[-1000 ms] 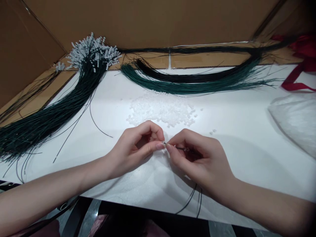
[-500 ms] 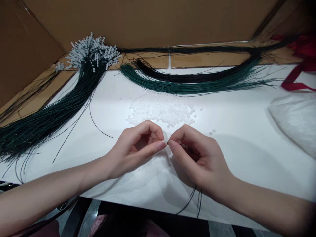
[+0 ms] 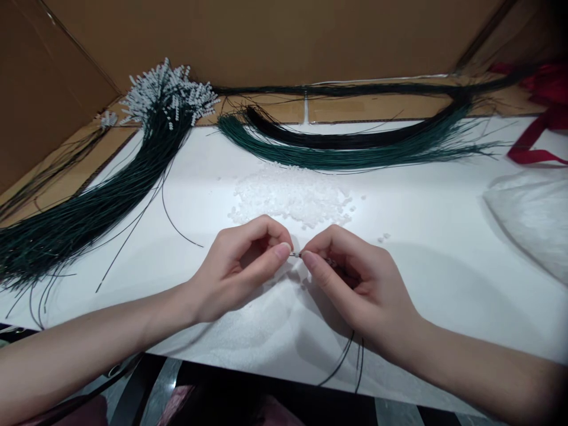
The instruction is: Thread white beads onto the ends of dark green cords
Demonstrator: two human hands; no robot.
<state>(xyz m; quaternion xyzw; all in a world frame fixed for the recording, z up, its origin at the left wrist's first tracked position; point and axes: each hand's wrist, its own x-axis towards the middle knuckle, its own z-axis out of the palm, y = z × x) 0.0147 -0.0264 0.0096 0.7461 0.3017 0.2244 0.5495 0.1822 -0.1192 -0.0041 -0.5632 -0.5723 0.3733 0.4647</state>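
Observation:
My left hand (image 3: 248,272) is closed in a pinch at the end of a thin dark wire (image 3: 293,255). A short piece of that wire, with something small and pale on it, shows between my fingertips. Opposite, my right hand (image 3: 355,278) pinches the same wire between thumb and forefinger. Small pale beads (image 3: 332,262) show by its curled fingers. Loose dark wire tails (image 3: 360,367) come out below my right hand and hang over the table's front edge. Just beyond both hands lies a heap of tiny white beads (image 3: 290,192).
At the left lies a thick bundle of dark green wires (image 3: 133,183), topped with white beaded tips (image 3: 168,94). Bare green wires (image 3: 337,155) curve behind the heap. To the right are a clear plastic bag (image 3: 532,213) and red ribbon (image 3: 530,145). Cardboard walls (image 3: 284,41) stand behind.
My left fingertips have drawn slightly left, away from the right ones, so a short stretch of wire now shows between them. My right hand has hardly moved.

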